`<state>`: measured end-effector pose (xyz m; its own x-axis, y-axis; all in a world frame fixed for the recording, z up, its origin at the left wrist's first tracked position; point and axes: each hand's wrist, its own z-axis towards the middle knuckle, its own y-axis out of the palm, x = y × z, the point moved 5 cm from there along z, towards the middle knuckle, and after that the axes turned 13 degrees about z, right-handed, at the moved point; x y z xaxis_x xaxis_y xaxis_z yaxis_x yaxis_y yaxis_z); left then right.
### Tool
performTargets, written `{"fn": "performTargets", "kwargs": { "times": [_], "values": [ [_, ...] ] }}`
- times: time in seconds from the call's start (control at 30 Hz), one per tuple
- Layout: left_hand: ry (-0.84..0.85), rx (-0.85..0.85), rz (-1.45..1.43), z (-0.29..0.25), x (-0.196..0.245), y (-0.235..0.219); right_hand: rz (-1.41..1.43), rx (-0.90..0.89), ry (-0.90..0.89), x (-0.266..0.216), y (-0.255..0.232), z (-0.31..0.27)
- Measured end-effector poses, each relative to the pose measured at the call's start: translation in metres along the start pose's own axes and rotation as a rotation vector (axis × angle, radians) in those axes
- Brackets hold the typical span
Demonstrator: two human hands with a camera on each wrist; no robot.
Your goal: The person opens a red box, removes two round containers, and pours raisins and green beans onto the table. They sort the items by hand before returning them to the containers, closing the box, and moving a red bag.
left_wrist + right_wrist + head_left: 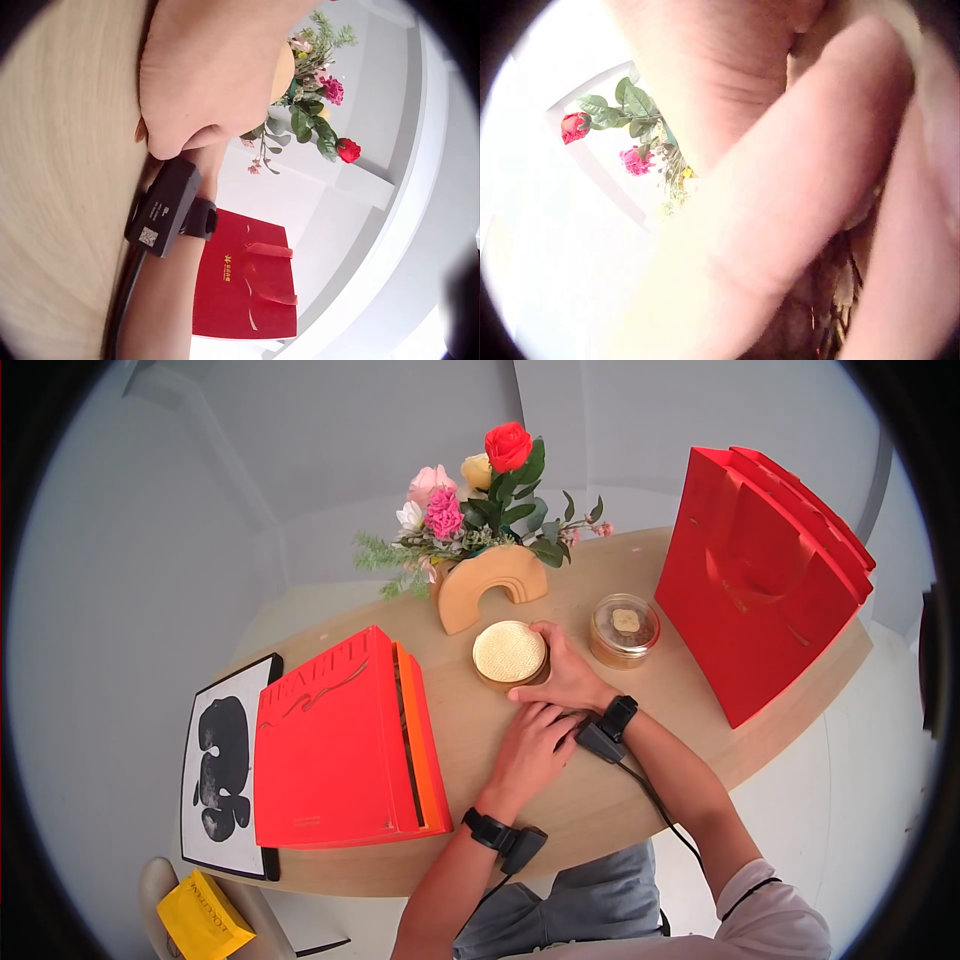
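A round jar with a textured gold lid point(510, 651) stands on the table below the vase. My right hand point(572, 678) grips its right side, with the thumb at the near edge and fingers at the far side. Just below, my left hand point(530, 750) lies over the table with relaxed fingers reaching towards the heel of the right hand. In the left wrist view, the left hand point(206, 75) is beside the right wrist's black device point(166, 206). Large blurred fingers point(780, 195) fill much of the right wrist view, with a dark patterned surface point(840, 292) partly hidden behind them.
A second, clear-lidded jar point(624, 630) stands right of the hands, before a tall red bag point(760, 580). Behind is an arched wooden vase point(462, 592) with flowers. To the left lie a large red box point(325, 760) and a framed picture point(220, 760). Cables trail from both wrists.
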<state>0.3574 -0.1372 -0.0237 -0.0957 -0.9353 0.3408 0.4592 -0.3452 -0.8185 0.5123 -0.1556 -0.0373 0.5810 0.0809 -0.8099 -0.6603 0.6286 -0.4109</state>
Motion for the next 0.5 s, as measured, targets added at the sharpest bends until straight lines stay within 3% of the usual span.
{"fn": "performTargets", "kwargs": {
  "times": [0.1,0.17,0.2,0.27,0.4,0.5],
  "values": [
    [-0.021,0.035,-0.025,0.001,-0.002,-0.001,0.068,0.072,0.022,-0.001,-0.004,-0.004],
    [-0.016,0.071,-0.029,0.001,-0.005,0.0,0.061,0.168,0.187,0.0,-0.012,-0.007],
    [-0.013,0.08,-0.038,0.0,-0.007,0.002,0.059,0.164,0.182,-0.001,-0.012,-0.007],
    [-0.012,0.094,-0.043,-0.001,-0.009,0.003,0.371,0.105,0.205,0.003,-0.009,-0.007],
    [-0.008,0.1,-0.032,-0.002,-0.011,0.007,0.473,0.049,0.164,0.006,-0.005,-0.007],
    [0.021,0.042,-0.012,0.0,-0.006,0.0,0.568,0.106,0.155,0.005,-0.01,-0.007]
  ]
}}
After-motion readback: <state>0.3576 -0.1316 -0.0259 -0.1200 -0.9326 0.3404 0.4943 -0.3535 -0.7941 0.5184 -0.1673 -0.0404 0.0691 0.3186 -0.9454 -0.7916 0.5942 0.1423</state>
